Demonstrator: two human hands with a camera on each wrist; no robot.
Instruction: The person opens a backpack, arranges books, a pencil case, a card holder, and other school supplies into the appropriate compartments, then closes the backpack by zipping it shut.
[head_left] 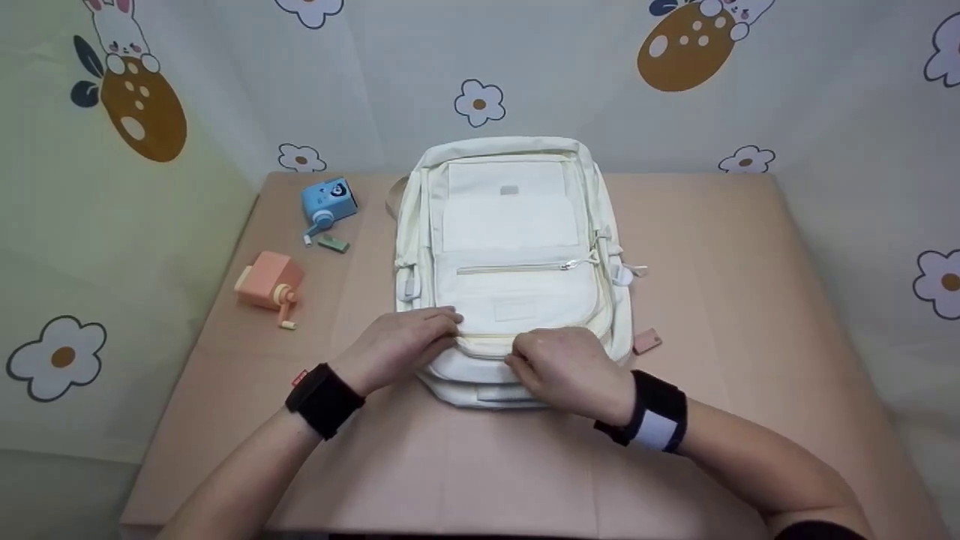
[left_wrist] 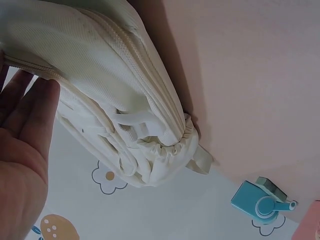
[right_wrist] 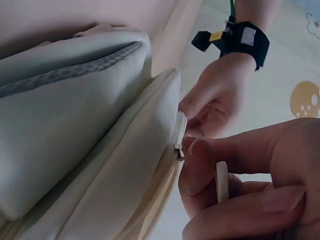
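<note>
A cream backpack [head_left: 514, 225] lies on its back on the table, front pockets facing up. At its lower left, my left hand [head_left: 401, 339] grips the edge of the front pocket; the left wrist view shows its fingers [left_wrist: 37, 102] against the zipper seam. My right hand [head_left: 574, 369] is at the pocket's lower right edge. In the right wrist view it pinches a pale zipper pull [right_wrist: 222, 182], close to the metal slider [right_wrist: 179, 152] on the seam. How far that zipper is drawn cannot be told.
Left of the backpack stand a blue crank pencil sharpener [head_left: 328, 201] and a pink one [head_left: 271, 281]. A small green block [head_left: 334, 244] lies beside the blue sharpener. On the right, a small pink block [head_left: 647, 341] sits near the bag. Patterned cloth [head_left: 390, 90] hangs behind the table.
</note>
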